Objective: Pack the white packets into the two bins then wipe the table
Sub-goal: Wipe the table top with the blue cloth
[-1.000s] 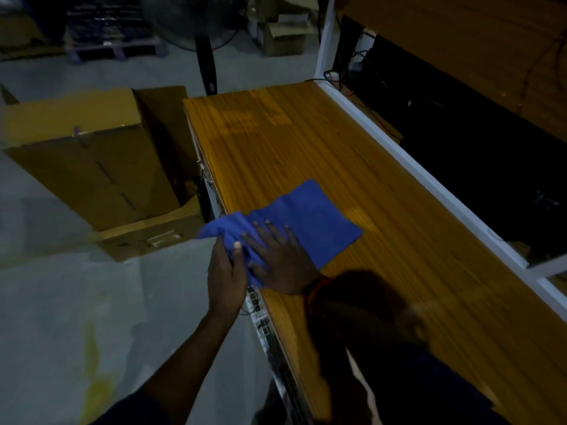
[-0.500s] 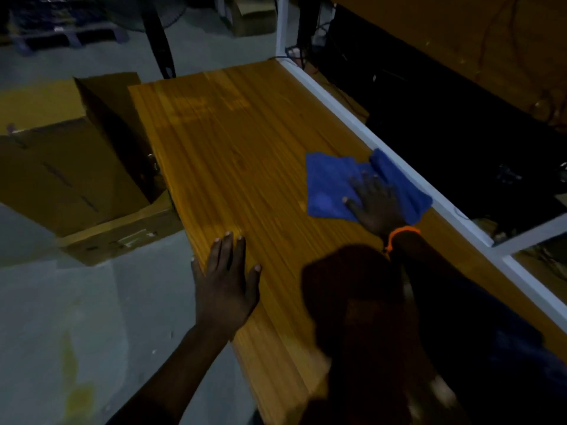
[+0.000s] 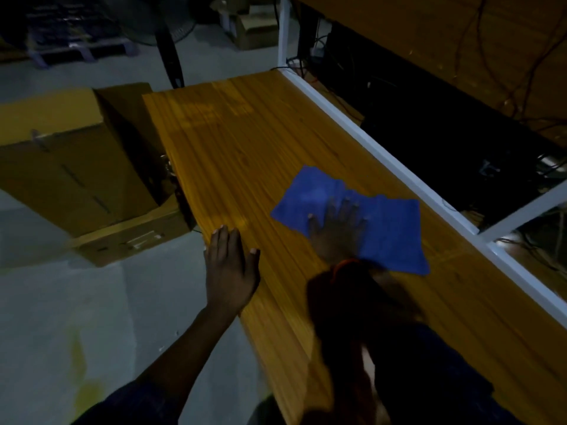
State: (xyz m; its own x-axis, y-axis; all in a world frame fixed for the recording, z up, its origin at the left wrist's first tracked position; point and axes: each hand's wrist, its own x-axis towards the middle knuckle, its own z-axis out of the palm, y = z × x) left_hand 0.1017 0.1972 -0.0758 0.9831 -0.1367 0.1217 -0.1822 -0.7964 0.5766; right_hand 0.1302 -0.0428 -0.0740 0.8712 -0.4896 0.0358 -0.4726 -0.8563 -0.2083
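A blue cloth lies spread on the orange wooden table, near its right side. My right hand presses flat on the cloth's left part, fingers straight and spread. At the table's left edge my left hand rests flat on the wood, fingers straight. No white packets or bins show in this view.
A large open cardboard box stands on the floor against the table's left edge. A white metal frame runs along the table's right edge, with dark equipment and cables behind it. A fan stand is at the far end.
My right hand slid the cloth from the left edge across to the right side, then back a little toward the middle. My left hand let go of the cloth and now lies flat on the table edge.
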